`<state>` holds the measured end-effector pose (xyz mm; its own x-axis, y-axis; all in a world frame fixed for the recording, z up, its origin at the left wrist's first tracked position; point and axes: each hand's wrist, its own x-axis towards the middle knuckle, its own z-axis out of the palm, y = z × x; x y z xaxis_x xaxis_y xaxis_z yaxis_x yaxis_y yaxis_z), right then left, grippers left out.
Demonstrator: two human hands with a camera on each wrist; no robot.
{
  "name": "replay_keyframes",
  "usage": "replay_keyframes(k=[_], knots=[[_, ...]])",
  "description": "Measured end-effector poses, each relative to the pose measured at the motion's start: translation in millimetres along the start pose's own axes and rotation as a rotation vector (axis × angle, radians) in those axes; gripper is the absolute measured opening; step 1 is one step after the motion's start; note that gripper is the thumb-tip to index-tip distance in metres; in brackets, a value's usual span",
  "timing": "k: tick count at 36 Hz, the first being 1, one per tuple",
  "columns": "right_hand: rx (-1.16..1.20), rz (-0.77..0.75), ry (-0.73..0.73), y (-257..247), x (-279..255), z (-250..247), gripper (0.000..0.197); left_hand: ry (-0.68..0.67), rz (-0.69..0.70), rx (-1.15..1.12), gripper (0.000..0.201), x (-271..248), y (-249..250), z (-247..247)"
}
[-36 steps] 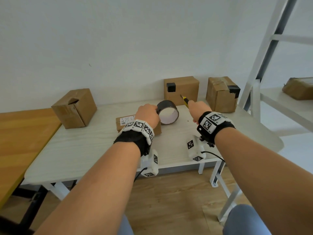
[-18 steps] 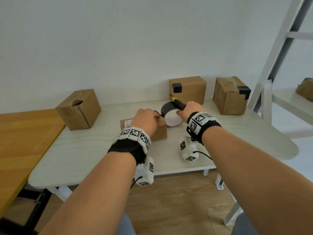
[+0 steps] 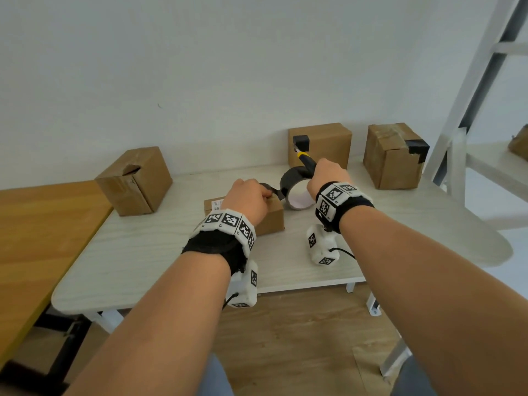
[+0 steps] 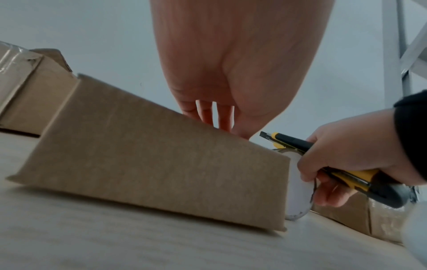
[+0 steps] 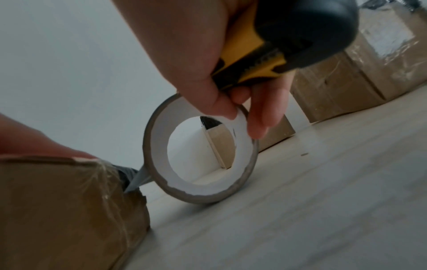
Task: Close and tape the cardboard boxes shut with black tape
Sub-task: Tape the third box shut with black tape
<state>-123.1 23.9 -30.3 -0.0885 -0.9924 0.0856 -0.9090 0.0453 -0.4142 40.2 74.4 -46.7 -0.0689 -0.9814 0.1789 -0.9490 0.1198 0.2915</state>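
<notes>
A flat cardboard box lies mid-table. My left hand rests on its top right corner and holds the end of the black tape strip down there. The strip runs from that corner to the black tape roll, which stands on edge just right of the box. My right hand grips a yellow and black utility knife and pinches the roll's rim with thumb and fingers. The knife points up and to the left, above the strip.
Three more cardboard boxes stand along the wall: one at the left, one behind the roll with a black tape patch, one at the right with a taped corner. A wooden table adjoins on the left, a white rack on the right.
My left hand came down onto the flat box with the tape end. My right hand, knife in it, moved left onto the roll, and a short strip now stretches between box and roll.
</notes>
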Motion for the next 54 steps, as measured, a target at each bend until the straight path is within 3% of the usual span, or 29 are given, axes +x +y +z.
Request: replay_keyframes(k=[13, 18, 23, 28, 33, 42, 54], knots=[[0.077, 0.071, -0.082, 3, -2, 1, 0.018, 0.015, -0.019, -0.013, 0.043, -1, 2, 1], [0.26, 0.043, -0.102, 2, -9, -7, 0.034, 0.022, -0.026, -0.008, 0.044, -2, 4, 0], [0.376, -0.028, -0.125, -12, -24, -16, 0.031, -0.02, -0.059, -0.023, 0.046, -4, 7, -5], [0.245, -0.163, -0.169, -17, -38, -17, 0.019, -0.058, -0.082, -0.021, 0.048, -6, 10, -6], [0.17, -0.204, -0.178, -15, -45, -18, 0.011, -0.073, -0.094, 0.005, 0.046, -5, 10, -6], [0.23, -0.132, -0.291, -22, -61, -20, 0.042, -0.083, -0.102, 0.054, 0.052, 2, 8, -2], [0.19, -0.155, -0.347, -20, -75, -17, 0.044, -0.047, -0.05, 0.088, 0.049, 1, 1, 2]])
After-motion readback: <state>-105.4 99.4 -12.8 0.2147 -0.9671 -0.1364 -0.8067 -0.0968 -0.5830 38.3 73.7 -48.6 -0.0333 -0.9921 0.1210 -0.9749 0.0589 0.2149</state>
